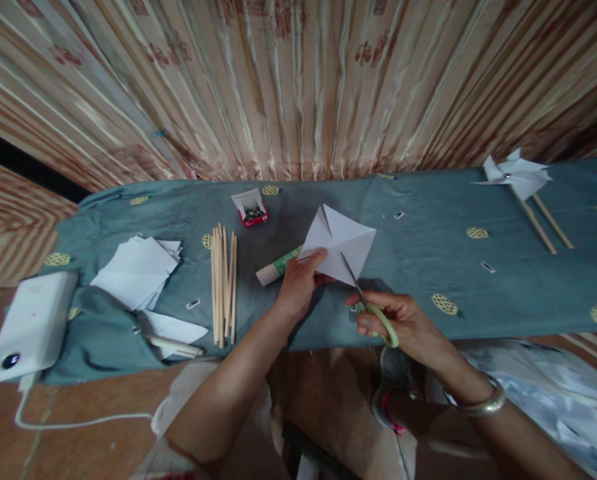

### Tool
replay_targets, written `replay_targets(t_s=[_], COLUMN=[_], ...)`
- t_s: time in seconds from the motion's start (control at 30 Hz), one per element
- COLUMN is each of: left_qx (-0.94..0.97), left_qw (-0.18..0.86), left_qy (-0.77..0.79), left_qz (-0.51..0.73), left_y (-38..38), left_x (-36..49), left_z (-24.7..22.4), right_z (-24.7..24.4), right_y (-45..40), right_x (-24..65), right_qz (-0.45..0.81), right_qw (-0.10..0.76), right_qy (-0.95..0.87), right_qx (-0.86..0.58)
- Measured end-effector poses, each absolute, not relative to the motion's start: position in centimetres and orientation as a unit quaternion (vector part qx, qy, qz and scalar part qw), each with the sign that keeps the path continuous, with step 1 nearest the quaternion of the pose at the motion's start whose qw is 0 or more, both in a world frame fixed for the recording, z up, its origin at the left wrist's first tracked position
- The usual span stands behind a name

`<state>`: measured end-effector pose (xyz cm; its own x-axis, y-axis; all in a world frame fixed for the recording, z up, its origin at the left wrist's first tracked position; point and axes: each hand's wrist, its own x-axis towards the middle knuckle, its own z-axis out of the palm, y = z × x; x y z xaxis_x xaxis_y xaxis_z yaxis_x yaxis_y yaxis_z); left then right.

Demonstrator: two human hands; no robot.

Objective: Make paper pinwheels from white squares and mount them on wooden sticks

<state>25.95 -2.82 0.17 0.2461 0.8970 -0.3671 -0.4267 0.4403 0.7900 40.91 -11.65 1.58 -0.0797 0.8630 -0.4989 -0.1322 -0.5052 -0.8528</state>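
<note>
My left hand (301,283) pinches a square sheet of white paper (351,237) at its left part, the thumb on top. A slit shows in the sheet near its top corner. My right hand (401,323) is closed on scissors (385,323) with pale green handles. One dark blade lies over the paper's lower edge, its tip pointing toward the centre. Under the sheet's left side, partly hidden, rests a green and white glue stick (273,268). A small red box (253,212) of shiny metal pieces stands open behind it.
Several wooden sticks (223,287) lie left of my hands. Farther left are a stack of white paper (135,270) and a white device (33,323) with a cable. Paper pinwheels (518,177) on sticks lie at the right. A curtain (298,87) hangs behind the cloth-covered table (418,260).
</note>
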Motion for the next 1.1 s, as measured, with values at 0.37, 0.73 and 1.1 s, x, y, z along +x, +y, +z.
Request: replay_targets(t_s=[0.37,0.73,1.1], left_qx=[0.292,0.285,0.278], left_qw=[0.735,0.736,0.740], left_qy=[0.424,0.428,0.419], left_qz=[0.441,0.440,0.447], left_y=[-2.82,-2.97,-2.93], left_x=[25.98,26.05,26.00], left_z=[0.15,0.25,0.28], right_z=[1.92,1.94,2.33], right_y=[-11.51,-11.52,-11.42], right_x=[40.68,40.54,40.31], right_qz=[0.660,0.662,0.652], right_qw=[0.379,0.383,0.382], right_qy=[-0.299,-0.292,-0.290], right_qx=[-0.576,-0.575,-0.587])
